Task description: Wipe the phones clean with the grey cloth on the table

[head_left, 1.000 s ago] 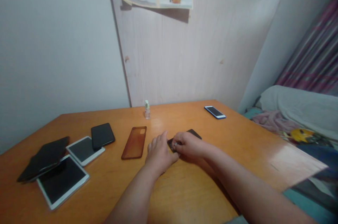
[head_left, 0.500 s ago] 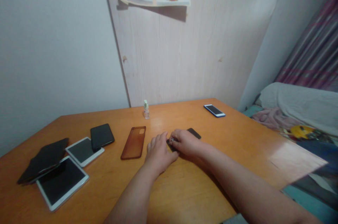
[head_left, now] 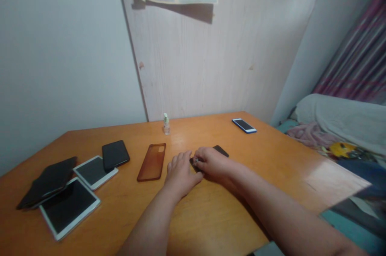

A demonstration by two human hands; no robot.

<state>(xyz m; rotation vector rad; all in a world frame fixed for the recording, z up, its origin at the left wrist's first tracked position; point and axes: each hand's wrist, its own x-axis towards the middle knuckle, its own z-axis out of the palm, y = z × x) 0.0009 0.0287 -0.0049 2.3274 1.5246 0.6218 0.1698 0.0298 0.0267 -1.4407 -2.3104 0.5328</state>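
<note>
A dark phone [head_left: 221, 151] lies on the table, mostly covered by my right hand [head_left: 208, 160]. The fingers of that hand are curled down on the phone's near left end. Something small and whitish shows at the fingertips, too little of it to name. Beside it, my left hand [head_left: 180, 171] rests with its fingers stretched out, its thumb by the near end of the phone. Left of my left hand is a brown translucent phone case [head_left: 152, 162], lying with its camera cutout toward the back.
On the wooden table [head_left: 211, 217], left, are two white-framed tablets [head_left: 70, 207], a black tablet-like device [head_left: 116, 154] and a dark folded cover [head_left: 50, 181]. Farther back stand a small clear bottle [head_left: 166, 125] and, lying right, a blue-edged phone [head_left: 244, 125]. Bedding [head_left: 340, 113] lies beyond the right edge.
The whole view has shifted very slightly. Both hands keep nearly the same position at the dark phone, and the things on the table have not moved.
</note>
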